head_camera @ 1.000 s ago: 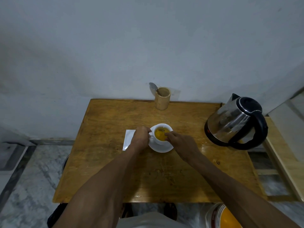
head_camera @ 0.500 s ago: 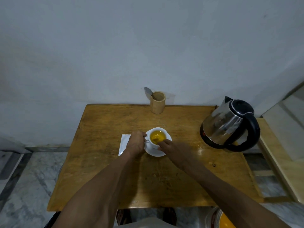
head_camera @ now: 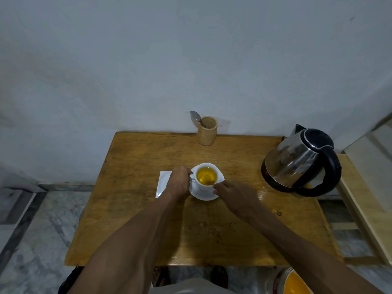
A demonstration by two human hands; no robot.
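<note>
1. Right hand [head_camera: 233, 193] has slid from the cup's 3 o'clock rim to 5 o'clock; left hand [head_camera: 179, 183] stays at the handle.
2. Cup [head_camera: 203, 187] of yellow tea sits on a saucer [head_camera: 204, 196] mid-table [head_camera: 137, 209], between the hands.
3. Left hand at the cup's 9 o'clock, fingers curled on the handle.
4. Right fingertips pinch a brown bit [head_camera: 212, 183] dipping into the tea; too small to identify.
5. Packet [head_camera: 162, 183] at 9 o'clock, partly under the left hand.
6. Holder [head_camera: 207, 132] with spoon [head_camera: 195, 117] at 12 o'clock; kettle [head_camera: 297, 162] at 3 o'clock.
</note>
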